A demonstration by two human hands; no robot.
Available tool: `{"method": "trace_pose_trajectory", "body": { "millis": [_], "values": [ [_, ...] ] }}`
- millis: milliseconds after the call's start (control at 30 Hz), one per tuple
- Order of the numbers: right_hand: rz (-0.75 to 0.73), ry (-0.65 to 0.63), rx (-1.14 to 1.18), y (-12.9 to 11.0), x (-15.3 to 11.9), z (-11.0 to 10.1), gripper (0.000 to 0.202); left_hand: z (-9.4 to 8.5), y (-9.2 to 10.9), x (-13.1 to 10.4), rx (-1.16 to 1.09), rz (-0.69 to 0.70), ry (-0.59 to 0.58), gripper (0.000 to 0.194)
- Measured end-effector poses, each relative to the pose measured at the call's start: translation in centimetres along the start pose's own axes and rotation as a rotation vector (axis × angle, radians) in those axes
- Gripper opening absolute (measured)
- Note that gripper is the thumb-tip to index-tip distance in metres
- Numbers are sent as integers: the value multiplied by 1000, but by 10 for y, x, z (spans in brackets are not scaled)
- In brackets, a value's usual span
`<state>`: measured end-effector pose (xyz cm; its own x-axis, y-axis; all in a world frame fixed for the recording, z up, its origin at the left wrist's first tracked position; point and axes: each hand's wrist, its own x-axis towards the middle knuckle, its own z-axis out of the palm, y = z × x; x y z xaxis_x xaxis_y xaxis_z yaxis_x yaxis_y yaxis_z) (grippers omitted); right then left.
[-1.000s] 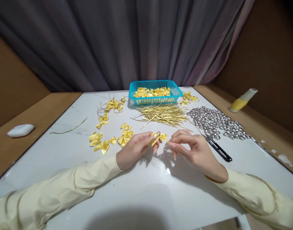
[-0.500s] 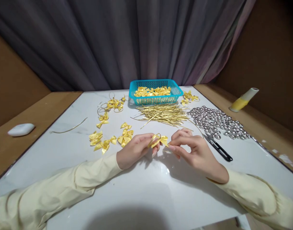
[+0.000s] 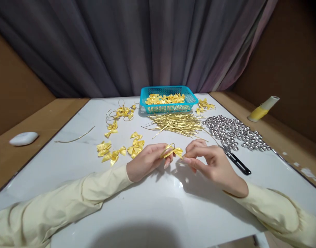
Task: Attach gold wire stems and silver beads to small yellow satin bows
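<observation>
Looking down in the head view, we pinch a yellow bow (image 3: 177, 151) in our left hand (image 3: 147, 159) above the white table (image 3: 147, 203); our right hand's (image 3: 213, 162) fingertips sit nearly together beside its tip, whether gripping it we cannot tell.

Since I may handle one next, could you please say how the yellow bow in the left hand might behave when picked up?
The yellow bow is probably light, being thin ribbon; its sheen suggests slipperiness, and its soft-looking folds would likely squash.
</observation>
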<state>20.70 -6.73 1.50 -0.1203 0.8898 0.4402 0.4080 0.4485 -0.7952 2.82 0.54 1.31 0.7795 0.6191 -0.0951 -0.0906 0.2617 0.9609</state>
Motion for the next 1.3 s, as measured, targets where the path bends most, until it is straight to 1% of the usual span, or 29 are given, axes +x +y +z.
{"method": "trace_pose_trajectory", "body": {
  "millis": [100, 200, 500, 633, 1000, 1300],
  "values": [
    [9, 25, 49, -1, -1, -1, 22, 1, 1, 0, 26, 21, 16, 26],
    [25, 48, 67, -1, -1, -1, 23, 1, 1, -1, 46, 40, -3, 28],
    [26, 21, -21, -2, -1, 0, 25, 0, -2, -1, 73, 7, -8, 26],
    [12, 27, -50, -2, -2, 0, 21, 1, -2, -2, 70, -4, -11, 26],
    [12, 36, -69, -3, -1, -1, 20, 0, -3, -2, 66, 22, -15, 26],
    [7, 43, -62, -2, -2, 0, 19, -1, -4, -3, 64, 26, -42, 26]
  ]
}}
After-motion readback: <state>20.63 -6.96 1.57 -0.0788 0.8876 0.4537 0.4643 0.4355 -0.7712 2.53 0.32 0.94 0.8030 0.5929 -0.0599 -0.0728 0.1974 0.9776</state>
